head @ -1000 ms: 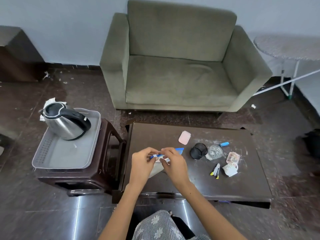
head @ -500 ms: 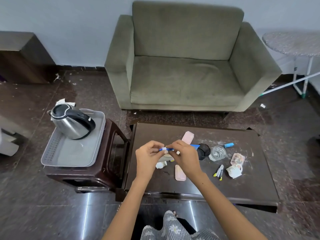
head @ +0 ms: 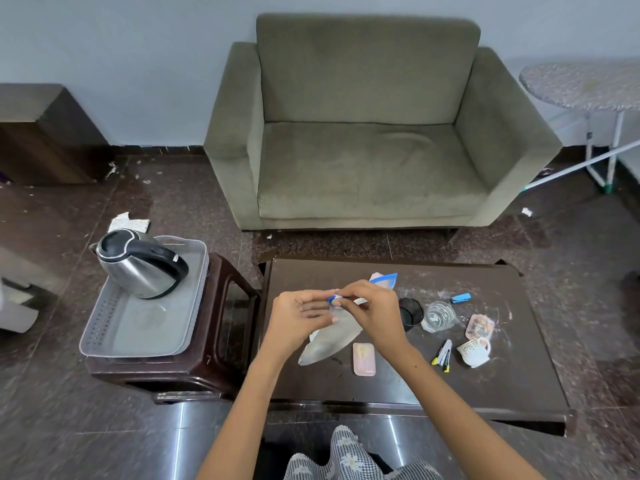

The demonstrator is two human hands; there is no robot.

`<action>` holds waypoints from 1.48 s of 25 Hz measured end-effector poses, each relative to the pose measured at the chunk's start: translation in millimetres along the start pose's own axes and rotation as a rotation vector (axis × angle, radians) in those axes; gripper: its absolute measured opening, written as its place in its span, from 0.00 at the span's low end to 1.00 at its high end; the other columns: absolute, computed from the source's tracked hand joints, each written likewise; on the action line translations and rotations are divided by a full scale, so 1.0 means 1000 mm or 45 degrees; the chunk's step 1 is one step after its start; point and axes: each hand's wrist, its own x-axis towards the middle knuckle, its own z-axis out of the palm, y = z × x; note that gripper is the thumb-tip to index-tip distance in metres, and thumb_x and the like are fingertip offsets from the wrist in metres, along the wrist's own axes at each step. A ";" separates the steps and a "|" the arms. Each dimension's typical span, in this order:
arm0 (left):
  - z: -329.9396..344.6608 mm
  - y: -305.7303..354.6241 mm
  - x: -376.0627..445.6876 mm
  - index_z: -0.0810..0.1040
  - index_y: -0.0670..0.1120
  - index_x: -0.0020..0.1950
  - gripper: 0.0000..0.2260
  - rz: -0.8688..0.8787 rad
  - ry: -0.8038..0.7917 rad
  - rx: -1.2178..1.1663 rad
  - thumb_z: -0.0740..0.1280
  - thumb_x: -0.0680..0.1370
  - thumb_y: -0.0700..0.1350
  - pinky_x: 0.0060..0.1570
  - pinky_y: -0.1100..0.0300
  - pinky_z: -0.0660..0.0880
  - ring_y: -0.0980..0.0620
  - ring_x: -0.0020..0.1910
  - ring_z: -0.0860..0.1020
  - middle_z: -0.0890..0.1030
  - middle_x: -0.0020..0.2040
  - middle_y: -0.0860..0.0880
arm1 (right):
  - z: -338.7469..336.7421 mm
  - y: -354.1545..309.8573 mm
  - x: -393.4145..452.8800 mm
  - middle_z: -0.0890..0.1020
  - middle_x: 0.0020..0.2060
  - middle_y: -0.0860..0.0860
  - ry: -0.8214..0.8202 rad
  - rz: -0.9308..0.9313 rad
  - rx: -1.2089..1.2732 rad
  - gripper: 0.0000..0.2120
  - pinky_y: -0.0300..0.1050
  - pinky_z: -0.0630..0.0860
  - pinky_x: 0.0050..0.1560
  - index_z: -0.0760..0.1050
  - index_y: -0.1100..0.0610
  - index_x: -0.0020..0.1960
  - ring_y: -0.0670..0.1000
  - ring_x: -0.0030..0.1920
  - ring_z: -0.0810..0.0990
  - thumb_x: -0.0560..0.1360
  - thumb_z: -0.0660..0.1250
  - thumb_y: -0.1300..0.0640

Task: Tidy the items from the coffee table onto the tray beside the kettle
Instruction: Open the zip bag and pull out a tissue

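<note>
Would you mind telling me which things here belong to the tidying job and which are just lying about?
Belong to the job:
tray
kettle
blue-edged pouch
pink case
black cup
glass
blue lighter
mug

Just lying about:
armchair
floor scraps

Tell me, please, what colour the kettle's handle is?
Black; the kettle has a shiny steel body, seen clearly in the head view.
</note>
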 end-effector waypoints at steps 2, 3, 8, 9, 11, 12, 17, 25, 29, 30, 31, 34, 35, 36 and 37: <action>0.003 0.000 0.005 0.85 0.44 0.45 0.11 0.047 0.120 0.142 0.74 0.67 0.32 0.47 0.60 0.79 0.53 0.44 0.84 0.86 0.43 0.50 | 0.002 -0.002 0.000 0.84 0.38 0.48 -0.008 0.103 0.093 0.02 0.44 0.79 0.36 0.83 0.55 0.42 0.45 0.38 0.81 0.69 0.74 0.60; 0.004 0.002 0.006 0.84 0.42 0.43 0.08 0.074 0.167 0.171 0.74 0.67 0.32 0.45 0.63 0.78 0.54 0.42 0.84 0.86 0.41 0.52 | 0.003 -0.004 -0.001 0.84 0.38 0.48 -0.012 0.131 0.126 0.03 0.44 0.80 0.38 0.83 0.55 0.42 0.45 0.39 0.82 0.69 0.74 0.60; 0.000 0.005 0.012 0.84 0.41 0.38 0.03 0.184 0.200 0.300 0.75 0.68 0.34 0.41 0.67 0.77 0.60 0.37 0.83 0.84 0.36 0.52 | 0.001 -0.003 0.004 0.83 0.39 0.42 -0.042 0.117 0.119 0.03 0.36 0.74 0.36 0.82 0.49 0.41 0.47 0.44 0.78 0.70 0.73 0.56; -0.002 0.004 0.012 0.84 0.41 0.38 0.04 0.193 0.195 0.328 0.74 0.68 0.33 0.41 0.66 0.78 0.60 0.36 0.82 0.84 0.35 0.52 | -0.001 -0.001 0.005 0.83 0.38 0.42 -0.075 0.074 0.074 0.02 0.34 0.72 0.37 0.81 0.49 0.41 0.47 0.44 0.77 0.70 0.73 0.55; -0.006 0.003 0.013 0.84 0.40 0.38 0.05 0.226 0.191 0.391 0.74 0.68 0.32 0.42 0.66 0.78 0.59 0.37 0.83 0.84 0.35 0.52 | -0.004 0.008 0.004 0.82 0.38 0.43 -0.142 0.012 -0.024 0.02 0.32 0.71 0.38 0.81 0.52 0.42 0.46 0.43 0.77 0.70 0.73 0.55; -0.009 0.003 0.013 0.84 0.40 0.38 0.05 0.222 0.206 0.390 0.73 0.68 0.31 0.42 0.67 0.78 0.59 0.38 0.83 0.84 0.35 0.52 | -0.007 0.013 0.004 0.82 0.39 0.42 -0.159 0.007 -0.082 0.02 0.33 0.72 0.38 0.81 0.52 0.42 0.44 0.43 0.76 0.70 0.72 0.54; -0.036 0.004 0.011 0.84 0.40 0.38 0.06 0.166 0.442 0.187 0.73 0.67 0.30 0.42 0.71 0.76 0.59 0.37 0.83 0.84 0.33 0.56 | -0.040 0.049 0.007 0.76 0.38 0.37 -0.116 0.054 -0.428 0.01 0.35 0.67 0.38 0.79 0.51 0.42 0.40 0.41 0.70 0.72 0.69 0.54; -0.008 0.003 0.011 0.84 0.40 0.39 0.08 0.162 0.636 0.124 0.71 0.69 0.28 0.43 0.66 0.77 0.56 0.38 0.83 0.84 0.37 0.47 | -0.004 0.029 0.011 0.78 0.51 0.54 0.417 0.669 -0.026 0.17 0.46 0.76 0.50 0.74 0.60 0.60 0.50 0.43 0.79 0.72 0.70 0.62; 0.012 -0.004 0.007 0.84 0.44 0.37 0.11 0.248 0.612 0.171 0.70 0.68 0.28 0.41 0.59 0.79 0.52 0.39 0.83 0.85 0.37 0.49 | 0.028 -0.010 0.012 0.81 0.44 0.57 0.363 1.221 0.665 0.16 0.49 0.81 0.40 0.75 0.62 0.51 0.50 0.38 0.80 0.76 0.65 0.49; 0.014 -0.006 0.005 0.84 0.44 0.37 0.11 0.263 0.556 0.200 0.70 0.68 0.28 0.40 0.59 0.79 0.52 0.38 0.83 0.84 0.36 0.50 | 0.031 -0.018 0.013 0.81 0.41 0.56 0.294 1.325 0.868 0.16 0.47 0.81 0.38 0.75 0.63 0.50 0.50 0.37 0.80 0.77 0.63 0.48; 0.015 -0.006 0.004 0.84 0.43 0.38 0.10 0.261 0.490 0.222 0.70 0.68 0.28 0.39 0.60 0.78 0.54 0.37 0.82 0.84 0.36 0.50 | 0.032 -0.023 0.015 0.81 0.39 0.56 0.257 1.367 1.007 0.17 0.45 0.80 0.36 0.76 0.63 0.49 0.51 0.36 0.80 0.78 0.63 0.48; 0.009 -0.006 0.002 0.84 0.41 0.39 0.09 0.245 0.283 0.354 0.69 0.67 0.29 0.42 0.61 0.79 0.57 0.38 0.82 0.84 0.38 0.51 | 0.032 -0.022 0.019 0.79 0.41 0.61 0.309 1.302 1.040 0.11 0.43 0.79 0.34 0.77 0.64 0.45 0.55 0.38 0.79 0.78 0.63 0.56; 0.008 -0.006 0.002 0.85 0.42 0.40 0.10 0.218 0.233 0.399 0.68 0.67 0.30 0.44 0.60 0.80 0.57 0.39 0.82 0.84 0.39 0.51 | 0.031 -0.020 0.019 0.78 0.43 0.62 0.320 1.274 0.993 0.09 0.44 0.79 0.35 0.77 0.64 0.43 0.56 0.39 0.78 0.78 0.63 0.60; 0.008 -0.006 0.002 0.85 0.43 0.43 0.10 0.173 0.204 0.414 0.68 0.67 0.32 0.45 0.59 0.80 0.57 0.39 0.82 0.84 0.40 0.50 | 0.030 -0.018 0.017 0.78 0.43 0.62 0.305 1.251 0.942 0.08 0.46 0.78 0.37 0.78 0.64 0.42 0.57 0.40 0.77 0.77 0.63 0.62; 0.008 -0.006 0.002 0.85 0.44 0.46 0.10 0.109 0.207 0.395 0.68 0.69 0.35 0.46 0.58 0.80 0.57 0.40 0.82 0.85 0.42 0.50 | 0.029 -0.016 0.015 0.79 0.42 0.62 0.270 1.220 0.891 0.09 0.49 0.78 0.40 0.78 0.66 0.43 0.57 0.41 0.77 0.77 0.63 0.63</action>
